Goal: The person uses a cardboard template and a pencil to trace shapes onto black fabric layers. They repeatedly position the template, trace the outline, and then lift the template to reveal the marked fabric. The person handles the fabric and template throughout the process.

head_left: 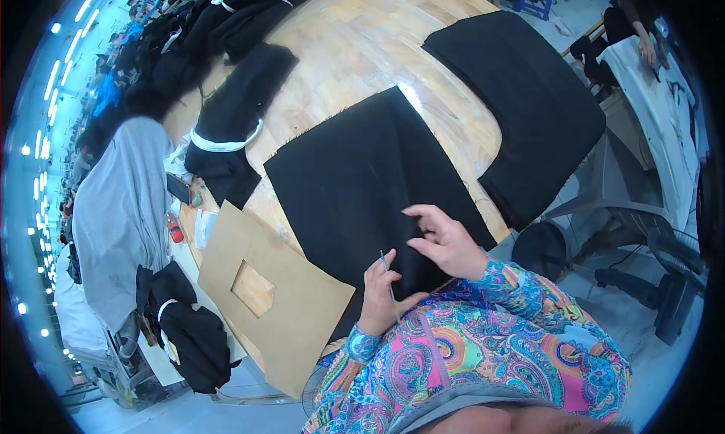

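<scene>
A dark piece of black fabric (347, 173) with frayed cut edges lies flat in front of me, its near edge reaching my lap. My left hand (379, 300) is over its near part, with a thin pen-like stick (387, 272) held between the fingers; its exact kind is too small to make out. Just to the right, my right hand (447, 245) is above the same fabric, thumb and fingers apart, with nothing visible in them. A tan cardboard template (302, 313) with a five-sided cutout lies left of my left hand, beside the black fabric.
On the wooden table (340, 64), stacked black pieces (521, 94) lie at the right and a white-tied black bundle (242, 94) at the left. A grey cloth (124, 215) drapes something farther left. An office chair (642, 245) stands at the right, near another person's hand (647, 53).
</scene>
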A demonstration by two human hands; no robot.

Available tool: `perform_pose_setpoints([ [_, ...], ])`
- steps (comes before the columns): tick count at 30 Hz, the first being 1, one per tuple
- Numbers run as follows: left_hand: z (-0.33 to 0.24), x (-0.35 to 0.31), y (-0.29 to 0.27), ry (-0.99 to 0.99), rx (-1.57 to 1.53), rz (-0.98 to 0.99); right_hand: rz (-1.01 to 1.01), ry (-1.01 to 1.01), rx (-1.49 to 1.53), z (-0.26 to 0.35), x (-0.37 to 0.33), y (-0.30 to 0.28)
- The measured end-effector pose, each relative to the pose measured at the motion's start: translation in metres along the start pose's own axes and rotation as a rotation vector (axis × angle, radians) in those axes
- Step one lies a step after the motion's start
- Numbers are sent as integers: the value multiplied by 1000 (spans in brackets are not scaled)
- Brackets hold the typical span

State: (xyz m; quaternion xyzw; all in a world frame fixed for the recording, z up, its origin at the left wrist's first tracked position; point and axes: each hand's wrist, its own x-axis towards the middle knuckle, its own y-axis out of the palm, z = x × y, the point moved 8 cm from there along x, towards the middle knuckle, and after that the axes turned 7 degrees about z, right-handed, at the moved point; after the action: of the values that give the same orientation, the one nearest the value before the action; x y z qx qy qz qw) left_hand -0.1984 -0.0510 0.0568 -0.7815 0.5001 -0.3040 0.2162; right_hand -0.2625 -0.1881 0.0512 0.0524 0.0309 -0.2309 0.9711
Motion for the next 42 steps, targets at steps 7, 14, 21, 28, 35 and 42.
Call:
perform_pose_setpoints([
  [7,38,-64,-68,-283,-117,-359,10,-395,124,129,7,-20],
  [14,17,-73,-164,-330,-387,-476,-219,-841,107,180,-53,-90],
  [21,12,-21,-205,-277,-341,-440,-412,-509,130,165,-34,-125],
  [28,45,144,-222,-261,-128,-493,-207,-138,121,157,153,-202],
  [35,-110,224,-182,374,-143,-622,-61,-642,-120,343,139,-309],
  [42,-139,243,-25,653,-38,-133,-467,-360,-361,271,56,-458],
])
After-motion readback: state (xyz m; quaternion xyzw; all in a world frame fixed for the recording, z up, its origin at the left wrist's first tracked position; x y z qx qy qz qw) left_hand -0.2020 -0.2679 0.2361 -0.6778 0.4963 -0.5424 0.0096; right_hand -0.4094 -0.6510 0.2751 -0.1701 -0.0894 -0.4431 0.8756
